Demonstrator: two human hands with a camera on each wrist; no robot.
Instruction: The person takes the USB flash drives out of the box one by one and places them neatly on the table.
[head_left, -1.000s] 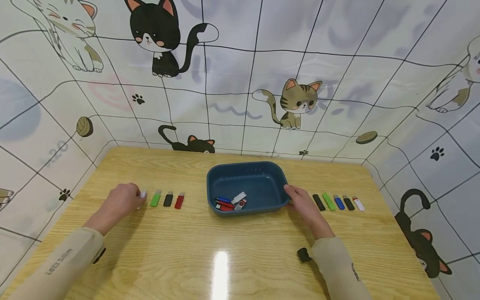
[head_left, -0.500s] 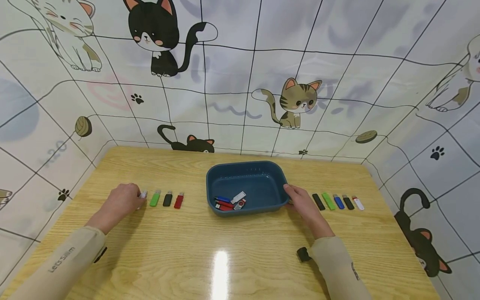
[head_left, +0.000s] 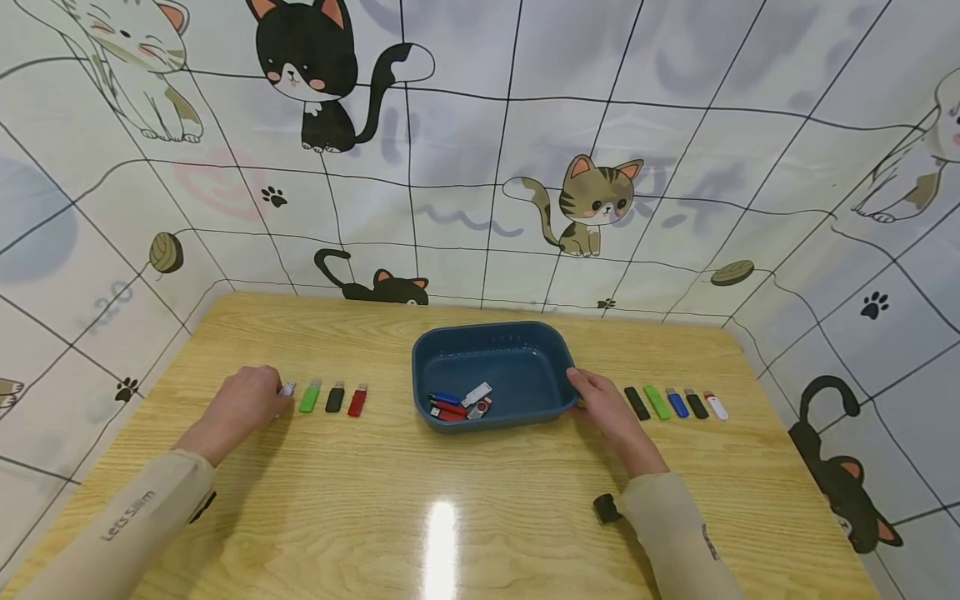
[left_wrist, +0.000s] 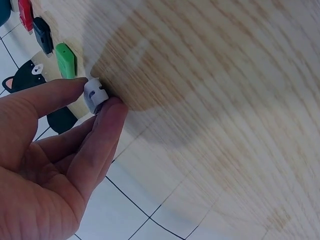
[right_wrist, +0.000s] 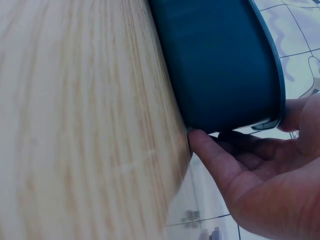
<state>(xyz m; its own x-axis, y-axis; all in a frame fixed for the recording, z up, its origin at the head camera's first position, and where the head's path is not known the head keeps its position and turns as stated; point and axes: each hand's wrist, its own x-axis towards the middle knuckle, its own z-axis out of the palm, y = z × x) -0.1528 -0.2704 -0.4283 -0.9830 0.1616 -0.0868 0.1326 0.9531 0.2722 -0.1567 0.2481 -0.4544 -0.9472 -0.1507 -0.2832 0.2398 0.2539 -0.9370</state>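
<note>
My left hand (head_left: 251,396) pinches a white USB stick (left_wrist: 95,95) between thumb and fingertips, at the left end of a row on the table. To its right lie a green USB stick (head_left: 310,396), a black one (head_left: 335,397) and a red one (head_left: 357,401). At the middle, my right hand (head_left: 609,410) grips the right end of a dark blue plastic bin (head_left: 510,367), thumb at the rim and fingers low against the outer wall. Inside the bin's front left corner sit several USB sticks, among them a blue one (head_left: 446,398) and a white one (head_left: 477,394).
Right of the bin runs a second row: a black stick (head_left: 637,403), a green one (head_left: 657,402), a blue one (head_left: 678,405), another black one (head_left: 697,406) and a white-and-red one (head_left: 716,406). A cat-print curtain (head_left: 465,208) surrounds the wooden table (head_left: 360,500).
</note>
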